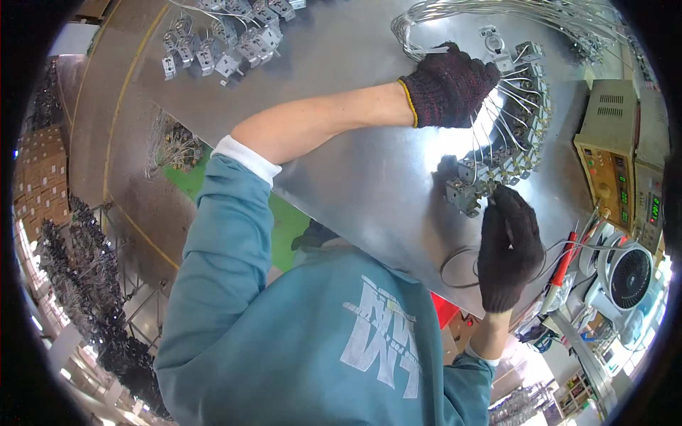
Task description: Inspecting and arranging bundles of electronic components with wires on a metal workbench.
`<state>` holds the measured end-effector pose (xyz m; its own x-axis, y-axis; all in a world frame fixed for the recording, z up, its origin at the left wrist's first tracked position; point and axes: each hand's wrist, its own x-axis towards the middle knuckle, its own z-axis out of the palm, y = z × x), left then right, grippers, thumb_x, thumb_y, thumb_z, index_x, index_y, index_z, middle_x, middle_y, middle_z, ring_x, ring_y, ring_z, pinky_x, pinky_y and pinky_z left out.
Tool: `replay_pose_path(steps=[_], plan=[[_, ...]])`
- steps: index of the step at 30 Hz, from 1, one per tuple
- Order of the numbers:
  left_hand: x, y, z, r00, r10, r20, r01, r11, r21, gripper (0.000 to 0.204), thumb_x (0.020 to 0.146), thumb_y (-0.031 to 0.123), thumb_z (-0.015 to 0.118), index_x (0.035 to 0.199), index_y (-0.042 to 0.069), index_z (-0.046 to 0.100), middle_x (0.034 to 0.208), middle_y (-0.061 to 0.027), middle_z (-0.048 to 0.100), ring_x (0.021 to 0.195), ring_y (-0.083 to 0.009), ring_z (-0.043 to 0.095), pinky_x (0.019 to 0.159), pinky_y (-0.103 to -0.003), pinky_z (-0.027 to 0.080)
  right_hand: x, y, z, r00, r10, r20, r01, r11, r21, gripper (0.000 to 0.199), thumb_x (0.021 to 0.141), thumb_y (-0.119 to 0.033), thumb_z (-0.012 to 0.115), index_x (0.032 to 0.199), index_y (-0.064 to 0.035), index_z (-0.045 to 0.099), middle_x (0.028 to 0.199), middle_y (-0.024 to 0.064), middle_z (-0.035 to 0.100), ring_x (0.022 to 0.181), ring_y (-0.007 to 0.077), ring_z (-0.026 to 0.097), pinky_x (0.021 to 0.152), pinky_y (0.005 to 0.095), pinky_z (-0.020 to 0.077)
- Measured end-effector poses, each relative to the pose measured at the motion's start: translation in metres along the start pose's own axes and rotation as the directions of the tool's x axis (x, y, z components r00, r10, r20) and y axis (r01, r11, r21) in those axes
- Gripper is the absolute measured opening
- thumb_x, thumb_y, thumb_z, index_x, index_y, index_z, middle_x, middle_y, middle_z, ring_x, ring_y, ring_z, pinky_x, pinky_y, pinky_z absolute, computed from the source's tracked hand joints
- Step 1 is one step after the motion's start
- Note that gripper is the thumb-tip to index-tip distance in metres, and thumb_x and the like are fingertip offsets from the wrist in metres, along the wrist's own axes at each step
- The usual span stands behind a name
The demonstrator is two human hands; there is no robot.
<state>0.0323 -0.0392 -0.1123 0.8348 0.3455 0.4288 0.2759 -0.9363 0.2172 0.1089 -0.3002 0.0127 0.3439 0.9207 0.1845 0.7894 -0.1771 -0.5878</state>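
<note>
My left hand (452,86), in a dark knitted glove with a yellow cuff, is closed round a bunch of thin white wires (506,128). They fan out to a curved row of small metal switch-like parts (529,145) on the metal table. At the near end of that row, my right hand (509,245), also in a dark glove, has its fingers pinched by the last part (463,197). Whatever sits in this pinch is mostly hidden; a thin grey cable (462,273) runs past the hand.
Loose metal parts with wires (241,42) lie at the table's far left. A bundle of wires (497,13) crosses the far edge. To the right stand a test instrument (607,153) with lit displays, a red-handled tool (565,259) and a small fan (629,277).
</note>
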Motion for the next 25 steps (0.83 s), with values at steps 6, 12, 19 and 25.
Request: replay_pose_path(steps=[6, 12, 19, 25], plan=[[-0.002, 0.000, 0.001, 1.000, 0.015, -0.009, -0.015, 1.000, 0.012, 0.044, 0.084, 0.030, 0.068, 0.118, 0.002, 0.064, 0.087, -0.0153, 0.070, 0.076, -0.0347, 0.071, 0.074, -0.053, 0.053, 0.005, 0.003, -0.002, 0.985, -0.164, 0.054, 0.173, 0.942, -0.289, 0.032, 0.090, -0.001, 0.081, 0.120, -0.0106, 0.078, 0.121, 0.0146, 0.079, 0.098, 0.0325, 0.079, 0.086, 0.0385, 0.0625], [-0.002, -0.002, 0.001, 1.000, 0.005, -0.024, -0.006, 0.999, -0.034, 0.044, 0.082, 0.028, 0.072, 0.112, -0.002, 0.060, 0.079, -0.0162, 0.070, 0.071, -0.0363, 0.071, 0.074, -0.056, 0.053, 0.010, -0.002, -0.006, 0.965, -0.188, 0.184, 0.247, 0.886, -0.393, 0.032, 0.090, -0.004, 0.082, 0.122, -0.0112, 0.078, 0.122, 0.0141, 0.078, 0.098, 0.0341, 0.079, 0.084, 0.0382, 0.0627], [0.001, -0.001, -0.003, 0.999, 0.012, -0.031, -0.014, 0.999, -0.042, 0.042, 0.081, 0.025, 0.071, 0.112, -0.001, 0.061, 0.081, -0.0182, 0.070, 0.074, -0.0372, 0.071, 0.076, -0.056, 0.053, -0.020, 0.004, -0.011, 0.994, 0.082, 0.069, -0.089, 0.992, 0.092, 0.029, 0.089, 0.006, 0.079, 0.117, -0.0011, 0.077, 0.121, 0.0169, 0.079, 0.111, 0.0286, 0.077, 0.094, 0.0370, 0.0597], [0.001, 0.000, -0.004, 0.999, -0.030, 0.028, 0.031, 0.998, -0.048, 0.043, 0.083, 0.027, 0.071, 0.115, 0.000, 0.062, 0.083, -0.0181, 0.071, 0.076, -0.0397, 0.071, 0.078, -0.057, 0.054, -0.026, -0.004, -0.006, 0.989, -0.048, 0.141, 0.086, 0.957, -0.276, 0.030, 0.089, 0.000, 0.082, 0.117, -0.0116, 0.079, 0.127, 0.0175, 0.078, 0.116, 0.0362, 0.076, 0.094, 0.0414, 0.0618]])
